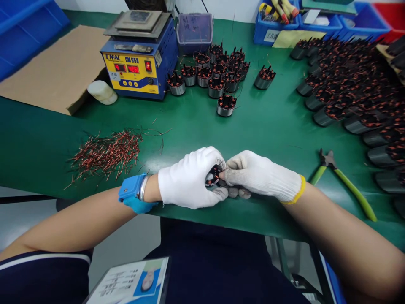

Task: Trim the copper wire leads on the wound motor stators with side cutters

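Near the table's front edge, my left hand [194, 179] in a white glove is wrapped round a small motor stator [212, 175] with copper windings. Its wound end faces up and to the right, partly covered by the fingers. My right hand [261, 175], in a knit glove with a yellow cuff, meets it from the right. Thumb and forefinger are pinched together at the stator's rim; whatever lies between them is too small to make out. Green-handled cutters [343, 181] lie spread on the table, right of my right hand.
A pile of copper wire clippings [106, 154] lies on the left of the green table [177, 120]. Behind are a blue-and-yellow soldering unit [134, 69], a white round container [103, 92] and a group of stators [217, 86]. Many more stators [354, 97] fill the right side, below blue bins [275, 29].
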